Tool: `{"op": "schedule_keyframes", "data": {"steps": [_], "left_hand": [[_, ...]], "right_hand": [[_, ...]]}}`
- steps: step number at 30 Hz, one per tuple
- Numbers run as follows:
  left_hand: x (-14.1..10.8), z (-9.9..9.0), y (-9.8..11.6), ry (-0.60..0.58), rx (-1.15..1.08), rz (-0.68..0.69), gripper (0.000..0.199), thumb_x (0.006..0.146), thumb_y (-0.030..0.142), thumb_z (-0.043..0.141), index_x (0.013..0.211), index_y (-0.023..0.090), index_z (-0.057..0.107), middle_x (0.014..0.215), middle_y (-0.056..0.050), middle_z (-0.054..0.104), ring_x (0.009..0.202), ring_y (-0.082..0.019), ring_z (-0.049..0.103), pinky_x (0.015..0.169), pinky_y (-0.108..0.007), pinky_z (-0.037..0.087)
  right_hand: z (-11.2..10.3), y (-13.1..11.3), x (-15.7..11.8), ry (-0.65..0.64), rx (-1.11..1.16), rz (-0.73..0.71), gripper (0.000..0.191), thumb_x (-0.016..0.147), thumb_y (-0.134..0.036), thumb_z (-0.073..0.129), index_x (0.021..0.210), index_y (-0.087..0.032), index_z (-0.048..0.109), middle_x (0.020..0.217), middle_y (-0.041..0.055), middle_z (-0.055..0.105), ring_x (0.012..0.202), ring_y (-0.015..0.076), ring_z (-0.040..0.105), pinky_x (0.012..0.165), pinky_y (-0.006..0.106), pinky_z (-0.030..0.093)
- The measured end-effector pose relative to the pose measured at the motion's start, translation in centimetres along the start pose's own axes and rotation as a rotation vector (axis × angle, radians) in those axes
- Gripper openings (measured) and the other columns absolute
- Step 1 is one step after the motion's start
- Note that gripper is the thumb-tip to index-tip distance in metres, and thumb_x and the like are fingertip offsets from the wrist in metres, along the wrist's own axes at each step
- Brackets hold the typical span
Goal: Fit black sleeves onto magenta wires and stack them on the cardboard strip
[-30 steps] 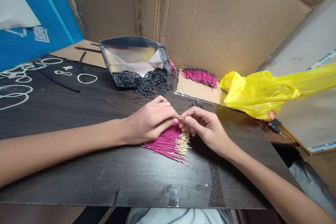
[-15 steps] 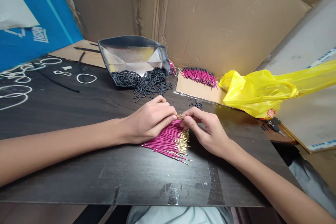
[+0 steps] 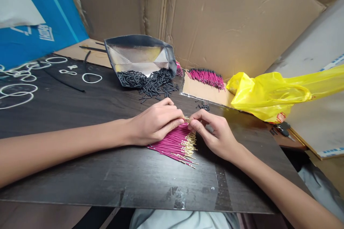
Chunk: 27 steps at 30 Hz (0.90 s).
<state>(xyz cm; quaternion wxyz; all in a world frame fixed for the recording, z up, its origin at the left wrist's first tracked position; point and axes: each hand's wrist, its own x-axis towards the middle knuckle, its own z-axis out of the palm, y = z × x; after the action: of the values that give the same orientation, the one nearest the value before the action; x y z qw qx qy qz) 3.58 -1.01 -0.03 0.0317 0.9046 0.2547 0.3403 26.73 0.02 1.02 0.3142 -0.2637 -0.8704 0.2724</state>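
A fanned row of magenta wires (image 3: 172, 141) with gold metal ends lies on the dark table. My left hand (image 3: 161, 121) rests over the upper left part of the row, its thumb and index finger closed on wires near their gold ends. Just right of it, my right hand (image 3: 212, 130) pinches the gold tips at the top of the row between thumb and fingertips. The two hands' fingertips are nearly touching. My left palm hides the wires' left ends.
Behind my hands an open container (image 3: 139, 61) spills short black tubes (image 3: 156, 84). More magenta wires (image 3: 206, 78) lie on cardboard beside a yellow bag (image 3: 266, 93). White loops (image 3: 91, 78) and black strips are at the left. Keys (image 3: 285, 130) lie far right.
The whole view has shifted slightly, so things appear a little further right. Both hands keep nearly the same pose at the wires' gold ends.
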Motion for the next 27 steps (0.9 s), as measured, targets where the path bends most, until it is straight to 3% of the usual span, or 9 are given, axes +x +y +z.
{"op": "schedule_keyframes", "data": {"steps": [9, 14, 23, 27], "left_hand": [[0.11, -0.04, 0.07, -0.002, 0.036, 0.029, 0.021, 0.103, 0.019, 0.043, 0.095, 0.015, 0.062, 0.085, -0.003, 0.069, 0.071, -0.015, 0.049, 0.084, -0.036, 0.041], [0.08, 0.07, -0.04, -0.013, 0.036, 0.044, 0.021, 0.103, 0.019, 0.044, 0.096, 0.015, 0.063, 0.088, -0.004, 0.070, 0.071, -0.014, 0.050, 0.084, -0.037, 0.041], [0.02, 0.14, -0.07, -0.029, 0.064, 0.050, 0.022, 0.103, 0.020, 0.043, 0.094, 0.014, 0.062, 0.085, -0.004, 0.070, 0.071, -0.015, 0.050, 0.084, -0.038, 0.040], [0.04, 0.11, 0.01, -0.014, 0.057, 0.042, 0.022, 0.103, 0.020, 0.044, 0.093, 0.014, 0.063, 0.086, -0.004, 0.071, 0.070, -0.015, 0.049, 0.084, -0.038, 0.040]], "right_hand": [[0.15, -0.38, -0.18, 0.037, -0.033, -0.017, 0.014, 0.102, -0.028, 0.051, 0.099, -0.018, 0.062, 0.084, 0.0012, 0.064, 0.071, 0.0120, 0.057, 0.068, 0.025, 0.046], [0.41, -0.33, -0.19, 0.082, -0.068, -0.040, 0.009, 0.097, -0.027, 0.058, 0.095, -0.019, 0.061, 0.080, 0.0002, 0.064, 0.064, 0.0104, 0.055, 0.058, 0.023, 0.044], [0.72, -0.66, -0.13, 0.147, -0.099, -0.016, 0.004, 0.092, -0.019, 0.059, 0.088, -0.019, 0.060, 0.074, -0.0018, 0.061, 0.061, 0.0093, 0.053, 0.055, 0.023, 0.042], [0.34, -0.60, -0.08, 0.106, -0.005, 0.050, 0.007, 0.094, -0.021, 0.058, 0.089, -0.018, 0.062, 0.074, -0.0018, 0.062, 0.062, 0.0097, 0.054, 0.058, 0.024, 0.044]]}}
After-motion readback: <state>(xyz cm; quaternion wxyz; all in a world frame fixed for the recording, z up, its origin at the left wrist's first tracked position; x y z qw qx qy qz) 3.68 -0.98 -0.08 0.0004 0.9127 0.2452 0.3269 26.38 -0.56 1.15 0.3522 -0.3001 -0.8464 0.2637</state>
